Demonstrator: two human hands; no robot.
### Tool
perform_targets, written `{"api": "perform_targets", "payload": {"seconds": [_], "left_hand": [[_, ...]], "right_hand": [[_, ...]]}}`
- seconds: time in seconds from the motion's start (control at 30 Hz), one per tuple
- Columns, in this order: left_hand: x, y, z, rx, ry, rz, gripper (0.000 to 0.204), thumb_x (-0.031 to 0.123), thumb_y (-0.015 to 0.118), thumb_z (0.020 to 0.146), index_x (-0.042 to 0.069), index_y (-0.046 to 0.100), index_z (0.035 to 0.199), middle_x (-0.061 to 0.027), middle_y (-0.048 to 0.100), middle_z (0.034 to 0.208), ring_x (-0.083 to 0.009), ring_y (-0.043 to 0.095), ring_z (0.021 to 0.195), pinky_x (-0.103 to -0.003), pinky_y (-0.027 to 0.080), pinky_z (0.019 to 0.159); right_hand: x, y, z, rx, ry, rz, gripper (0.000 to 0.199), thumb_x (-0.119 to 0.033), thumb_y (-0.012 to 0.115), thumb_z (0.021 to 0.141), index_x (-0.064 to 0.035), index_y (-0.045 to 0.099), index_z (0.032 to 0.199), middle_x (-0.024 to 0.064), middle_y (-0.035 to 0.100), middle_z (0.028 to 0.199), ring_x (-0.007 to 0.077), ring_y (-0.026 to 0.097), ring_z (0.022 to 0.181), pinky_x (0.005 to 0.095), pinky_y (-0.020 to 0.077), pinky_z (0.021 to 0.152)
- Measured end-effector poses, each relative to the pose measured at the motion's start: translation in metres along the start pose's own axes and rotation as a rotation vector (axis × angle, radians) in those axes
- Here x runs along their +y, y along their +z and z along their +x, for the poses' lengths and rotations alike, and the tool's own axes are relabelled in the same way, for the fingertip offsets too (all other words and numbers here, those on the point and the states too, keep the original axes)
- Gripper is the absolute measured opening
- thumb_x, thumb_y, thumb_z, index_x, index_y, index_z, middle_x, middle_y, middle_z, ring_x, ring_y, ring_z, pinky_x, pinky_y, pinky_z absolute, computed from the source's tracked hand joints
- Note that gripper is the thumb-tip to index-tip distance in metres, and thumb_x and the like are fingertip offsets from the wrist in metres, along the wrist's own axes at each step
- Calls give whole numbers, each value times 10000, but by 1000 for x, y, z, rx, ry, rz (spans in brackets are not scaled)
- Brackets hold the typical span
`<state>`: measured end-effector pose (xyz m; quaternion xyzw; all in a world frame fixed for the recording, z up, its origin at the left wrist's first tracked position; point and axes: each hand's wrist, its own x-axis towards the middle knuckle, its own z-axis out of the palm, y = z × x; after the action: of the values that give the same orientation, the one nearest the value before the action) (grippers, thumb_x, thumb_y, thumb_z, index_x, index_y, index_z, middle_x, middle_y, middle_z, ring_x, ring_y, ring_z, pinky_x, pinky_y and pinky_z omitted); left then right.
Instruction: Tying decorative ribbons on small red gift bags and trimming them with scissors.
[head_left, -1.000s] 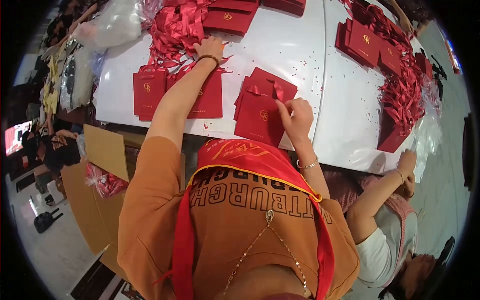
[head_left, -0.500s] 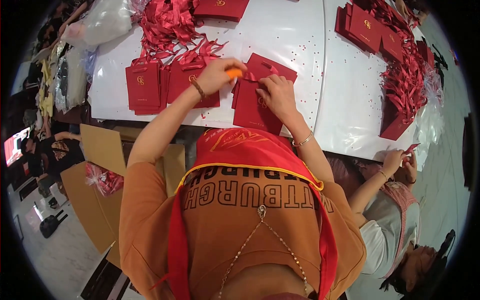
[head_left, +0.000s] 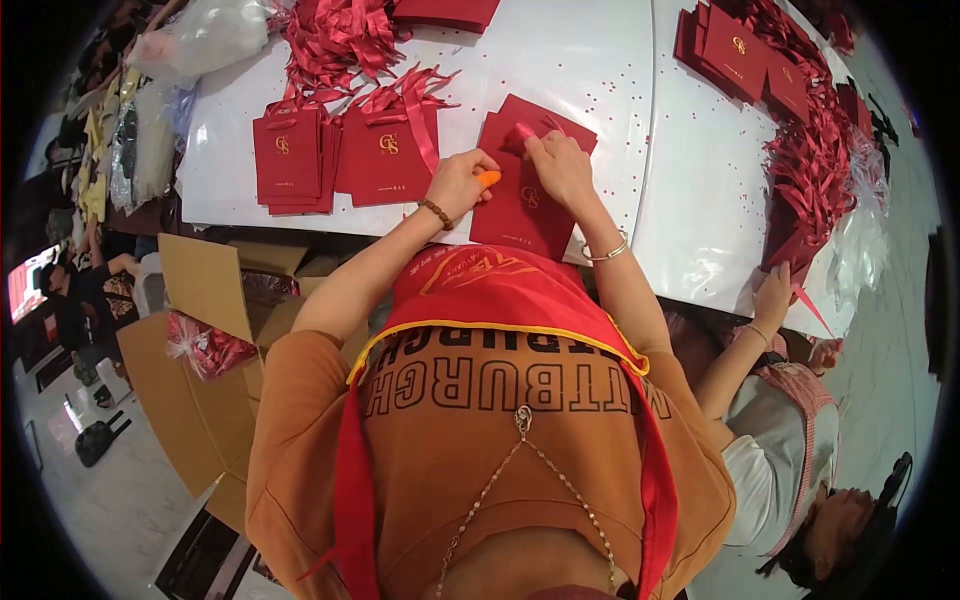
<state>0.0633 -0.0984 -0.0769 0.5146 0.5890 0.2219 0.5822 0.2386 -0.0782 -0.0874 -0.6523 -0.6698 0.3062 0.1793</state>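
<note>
Since the earlier frame the left hand (head_left: 458,185) has come back from the far ribbon pile (head_left: 335,40) to the flat red paper bag (head_left: 525,195) near the tabletop (head_left: 600,90) edge. It pinches something orange; the right hand (head_left: 562,165) grips a red ribbon end at the bag's top. She seems to be threading a handle. Two finished stacks (head_left: 345,155) lie left.
</note>
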Motion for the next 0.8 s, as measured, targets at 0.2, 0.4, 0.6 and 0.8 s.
{"api": "perform_targets", "payload": {"seconds": [0.2, 0.4, 0.6, 0.8], "left_hand": [[-8, 8, 6, 77, 2, -31, 68, 62, 575, 814, -1, 585, 837, -37, 585, 628, -80, 551, 511, -212, 435, 449], [-5, 11, 3, 95, 49, -85, 51, 36, 584, 795, 0, 579, 830, -37, 577, 618, -81, 543, 498, -211, 426, 442], [5, 10, 3, 133, 189, 36, 100, 59, 588, 768, -24, 595, 824, -82, 610, 634, -116, 573, 491, -248, 438, 441], [9, 8, 4, 100, 179, 41, 109, 66, 585, 768, -15, 607, 836, -86, 618, 653, -123, 574, 488, -251, 445, 448]], "right_hand": [[0, -20, -6, -187, -17, 258, 450, -459, 438, 835, -83, 669, 923, 153, 640, 860, 304, 593, 856, 373, 416, 778], [0, -19, -6, -310, -72, 26, 375, -327, 633, 749, -127, 621, 1066, 118, 644, 894, 270, 601, 860, 352, 425, 780], [13, -18, 7, -433, 8, 302, 405, -261, 662, 738, -111, 600, 1109, 124, 634, 970, 243, 601, 909, 342, 429, 830], [13, -15, 4, -426, -2, 311, 413, -241, 660, 742, -124, 587, 1131, 122, 611, 1070, 254, 569, 1009, 332, 414, 884]]}}
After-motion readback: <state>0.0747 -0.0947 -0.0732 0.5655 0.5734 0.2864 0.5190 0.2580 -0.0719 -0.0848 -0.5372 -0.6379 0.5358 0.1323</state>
